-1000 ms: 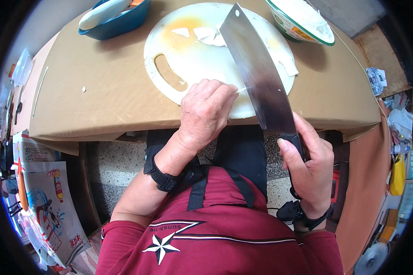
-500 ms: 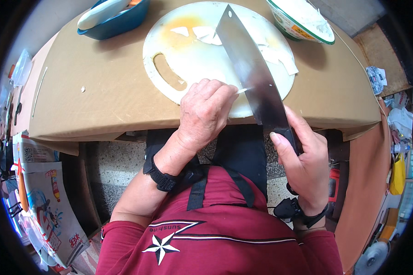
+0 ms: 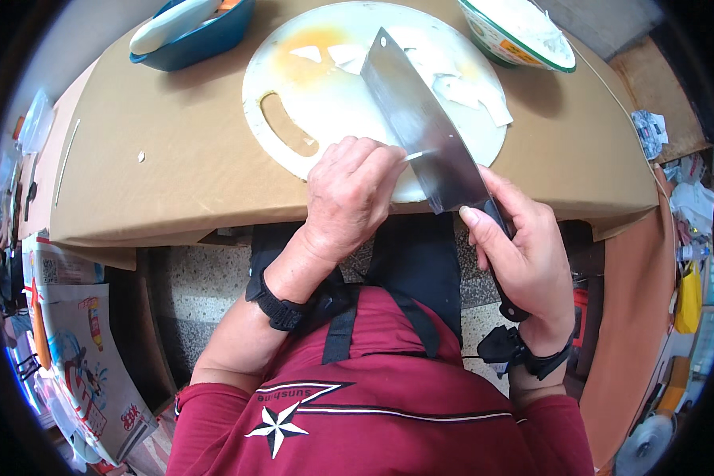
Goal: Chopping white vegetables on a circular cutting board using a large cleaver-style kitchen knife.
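A round white cutting board (image 3: 325,103) with a handle slot lies on the brown table (image 3: 159,166); an orange stain and several pale cut pieces (image 3: 460,91) sit on it. My right hand (image 3: 523,254) grips the black handle of a broad steel cleaver (image 3: 420,127), whose blade lies tilted across the board. My left hand (image 3: 349,194) rests on the board's near edge with fingers curled, touching a small white piece at the blade's side.
A blue bowl (image 3: 198,36) holding a pale long item stands at the far left. A green-rimmed white bowl (image 3: 516,32) with pale pieces stands at the far right. Printed paper bags (image 3: 79,349) lie on the floor to the left.
The cleaver blade has swung leftward across the board, toward my left hand. My right hand moved slightly left with it. My left hand stayed in place.
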### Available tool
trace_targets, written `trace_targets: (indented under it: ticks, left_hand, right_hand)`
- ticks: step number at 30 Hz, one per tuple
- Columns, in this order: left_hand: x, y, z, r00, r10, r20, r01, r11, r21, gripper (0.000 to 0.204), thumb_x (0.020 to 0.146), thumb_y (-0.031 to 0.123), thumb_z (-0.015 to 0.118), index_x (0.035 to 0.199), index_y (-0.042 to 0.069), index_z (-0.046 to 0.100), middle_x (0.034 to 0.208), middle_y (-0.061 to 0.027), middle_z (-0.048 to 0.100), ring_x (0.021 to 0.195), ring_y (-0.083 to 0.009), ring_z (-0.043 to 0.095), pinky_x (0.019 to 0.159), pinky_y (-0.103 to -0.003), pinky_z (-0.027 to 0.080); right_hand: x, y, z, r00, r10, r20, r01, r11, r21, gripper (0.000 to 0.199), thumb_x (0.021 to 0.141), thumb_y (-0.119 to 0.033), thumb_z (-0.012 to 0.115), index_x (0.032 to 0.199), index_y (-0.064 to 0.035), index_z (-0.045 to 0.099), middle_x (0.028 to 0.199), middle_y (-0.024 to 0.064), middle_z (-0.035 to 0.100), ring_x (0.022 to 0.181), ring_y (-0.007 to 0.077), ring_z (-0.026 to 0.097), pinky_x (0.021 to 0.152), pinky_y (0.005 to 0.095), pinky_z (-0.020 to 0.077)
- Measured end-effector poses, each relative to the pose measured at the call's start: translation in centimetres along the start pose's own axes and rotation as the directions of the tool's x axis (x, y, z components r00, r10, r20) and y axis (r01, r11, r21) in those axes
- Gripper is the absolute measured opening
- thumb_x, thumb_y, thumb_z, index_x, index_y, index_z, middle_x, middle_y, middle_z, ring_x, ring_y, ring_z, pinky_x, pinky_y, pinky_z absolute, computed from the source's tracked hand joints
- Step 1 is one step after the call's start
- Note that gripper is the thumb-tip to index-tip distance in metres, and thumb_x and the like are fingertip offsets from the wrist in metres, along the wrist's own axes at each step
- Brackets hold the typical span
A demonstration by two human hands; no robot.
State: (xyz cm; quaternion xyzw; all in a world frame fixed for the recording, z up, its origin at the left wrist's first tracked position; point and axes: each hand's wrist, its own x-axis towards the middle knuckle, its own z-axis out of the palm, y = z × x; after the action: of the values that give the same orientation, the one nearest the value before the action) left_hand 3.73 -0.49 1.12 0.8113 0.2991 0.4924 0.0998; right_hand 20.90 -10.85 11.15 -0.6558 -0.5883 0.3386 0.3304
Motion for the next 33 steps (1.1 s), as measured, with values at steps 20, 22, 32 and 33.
trace_targets:
  ticks: [20,22,32,33]
  left_hand:
    - [-0.1,-0.2,0.1,1.000,-0.008,-0.026,0.008,1.000,-0.015,0.012,0.080,0.000,0.073,0.090,0.004,0.066,0.079,-0.0107,0.064,0.074,-0.0282,0.062,0.067,-0.036,0.049]
    - [0.0,-0.2,0.0,1.000,-0.006,-0.029,0.006,1.000,-0.012,0.012,0.080,0.000,0.073,0.090,0.004,0.066,0.079,-0.0106,0.063,0.074,-0.0282,0.061,0.067,-0.036,0.049]
    - [-0.1,-0.2,0.0,1.000,-0.015,-0.009,0.015,1.000,0.002,0.013,0.080,0.000,0.072,0.091,0.004,0.066,0.079,-0.0103,0.062,0.074,-0.0282,0.061,0.067,-0.036,0.048]
    - [-0.1,-0.2,0.0,1.000,-0.011,-0.015,0.011,1.000,0.001,0.013,0.080,0.000,0.072,0.091,0.004,0.066,0.079,-0.0102,0.062,0.074,-0.0282,0.060,0.067,-0.036,0.048]
  right_hand:
    - [-1.8,-0.1,0.2,0.969,-0.118,-0.216,0.122,0.992,0.005,0.042,0.089,-0.005,0.066,0.127,0.0085,0.056,0.091,0.0176,0.071,0.076,0.0181,0.067,0.074,0.0296,0.0517]
    - [-2.1,0.1,-0.2,0.963,-0.147,-0.224,0.141,0.989,-0.043,0.043,0.088,-0.005,0.067,0.128,0.0078,0.056,0.093,0.0173,0.071,0.077,0.0181,0.068,0.075,0.0291,0.0518]
    - [-2.1,-0.2,0.5,0.961,-0.222,-0.168,0.214,0.975,-0.065,0.044,0.088,0.001,0.064,0.131,0.0042,0.057,0.085,0.0097,0.066,0.067,0.0132,0.061,0.062,0.0247,0.0477]
    - [-2.1,-0.3,0.5,0.964,-0.218,-0.155,0.206,0.975,-0.089,0.043,0.087,-0.002,0.066,0.128,0.0047,0.058,0.093,0.0174,0.071,0.078,0.0216,0.070,0.074,0.0296,0.0532]
